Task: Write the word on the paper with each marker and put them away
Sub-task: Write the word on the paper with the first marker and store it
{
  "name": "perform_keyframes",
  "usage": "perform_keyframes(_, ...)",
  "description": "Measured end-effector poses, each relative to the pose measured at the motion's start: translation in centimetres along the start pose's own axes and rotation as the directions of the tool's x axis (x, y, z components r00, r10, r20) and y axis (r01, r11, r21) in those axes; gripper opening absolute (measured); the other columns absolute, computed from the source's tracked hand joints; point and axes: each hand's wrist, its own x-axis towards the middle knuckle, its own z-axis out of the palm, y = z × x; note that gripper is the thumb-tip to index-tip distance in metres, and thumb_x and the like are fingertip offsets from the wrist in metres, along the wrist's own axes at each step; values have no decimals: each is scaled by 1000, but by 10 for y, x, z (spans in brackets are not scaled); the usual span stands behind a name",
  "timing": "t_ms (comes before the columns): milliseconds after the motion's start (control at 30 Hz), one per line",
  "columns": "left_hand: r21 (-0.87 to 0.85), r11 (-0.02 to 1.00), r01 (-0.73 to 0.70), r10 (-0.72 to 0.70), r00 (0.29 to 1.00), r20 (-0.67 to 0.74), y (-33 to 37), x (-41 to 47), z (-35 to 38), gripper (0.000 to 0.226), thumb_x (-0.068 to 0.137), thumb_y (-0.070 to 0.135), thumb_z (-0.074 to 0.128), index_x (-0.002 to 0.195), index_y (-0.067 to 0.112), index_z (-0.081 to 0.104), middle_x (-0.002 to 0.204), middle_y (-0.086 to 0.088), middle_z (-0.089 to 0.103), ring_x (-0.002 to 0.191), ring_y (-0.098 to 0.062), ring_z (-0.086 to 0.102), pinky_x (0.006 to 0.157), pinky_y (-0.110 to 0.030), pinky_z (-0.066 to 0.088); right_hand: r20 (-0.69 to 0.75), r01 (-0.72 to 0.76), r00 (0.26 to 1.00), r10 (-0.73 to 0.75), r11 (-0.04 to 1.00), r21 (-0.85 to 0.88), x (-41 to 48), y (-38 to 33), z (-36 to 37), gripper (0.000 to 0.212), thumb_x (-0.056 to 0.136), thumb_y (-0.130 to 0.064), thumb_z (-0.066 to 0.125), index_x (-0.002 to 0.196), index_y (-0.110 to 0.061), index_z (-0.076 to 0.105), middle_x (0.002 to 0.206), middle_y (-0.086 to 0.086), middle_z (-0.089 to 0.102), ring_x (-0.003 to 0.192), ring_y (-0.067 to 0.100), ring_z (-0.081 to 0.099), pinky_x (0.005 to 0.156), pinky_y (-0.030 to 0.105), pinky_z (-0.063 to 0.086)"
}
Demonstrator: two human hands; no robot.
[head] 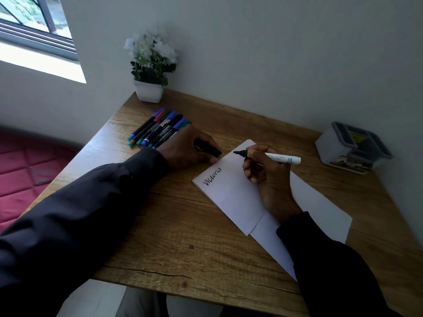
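- Wooden table (183, 225), set into a corner of white walls, carries everything listed below.
- White paper (233, 197) lies at an angle right of the table's middle; its top sheet overlaps a second white sheet that juts out toward the near right.
- Black handwritten word "Victoria" (212, 176) runs along the top sheet's left edge.
- Right hand (263, 172) rests on the paper, fingers pinched round a white-barrelled marker (281, 158); its uncapped black tip points left, near the sheet's far corner. Whether the tip touches the paper cannot be told.
- Left hand (185, 147) lies on the table at the paper's far left edge, fingers curled round a short black cap (209, 148), thumb touching the sheet's edge.
- Row of capped markers (158, 130), with blue, green, red and black caps, lies side by side on the table just beyond the left hand.
- White pot (148, 93) of white flowers stands at the far left corner of the table.
- Grey lidded plastic container (352, 147) sits at the far right, well apart from the markers.
- Dark sleeves cover both forearms.
- Red quilted cushion (23, 168) lies beside the table on the left, under a window (34, 19).
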Motion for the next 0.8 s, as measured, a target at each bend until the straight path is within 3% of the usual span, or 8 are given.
perform_keyframes(167,-85,996,40,-44,998,-51,1,1,3,22,89,15,70,106,29,71,103,15,71,98,4,65,81,-12,51,56,-148,988,141,975,166,3,-9,-7,10,93,-11,62,92,-5,70,70,9,64,60,15,57,50,21,41)
perform_keyframes(300,-256,966,33,-56,995,-82,8,-1,7,21,93,9,64,111,16,69,102,1,73,93,-5,68,76,-13,52,148,-44,988,37,998,49,12,-15,-16,20,89,-13,64,101,3,67,71,13,65,58,20,58,47,23,43)
perform_keyframes(367,-348,937,31,-66,994,-90,9,-3,11,23,91,6,65,114,8,69,106,-2,73,97,-9,68,78,-17,53,195,34,980,-33,999,1,16,-17,-18,17,87,-12,64,97,2,67,71,16,65,56,23,58,45,25,44)
perform_keyframes(467,-426,904,38,-95,989,-112,11,-4,15,24,87,4,69,110,10,71,107,-1,74,100,-11,69,81,-20,55,237,102,967,-92,994,-29,16,-15,-17,9,92,-7,65,97,1,65,75,18,67,59,25,62,48,27,47)
perform_keyframes(633,-442,897,-9,-77,981,-176,15,-6,17,22,82,2,72,100,15,73,99,4,76,95,-8,70,77,-18,55,243,99,964,-107,994,46,16,-13,-20,22,94,-14,56,101,4,67,86,25,69,67,29,65,55,31,51)
perform_keyframes(800,-470,883,-14,-85,978,-189,21,-4,22,23,80,5,74,101,12,73,100,-4,76,95,-17,72,80,-23,57,230,125,965,-128,992,29,16,-10,-21,21,92,-13,58,98,6,64,82,26,70,63,31,64,54,32,51)
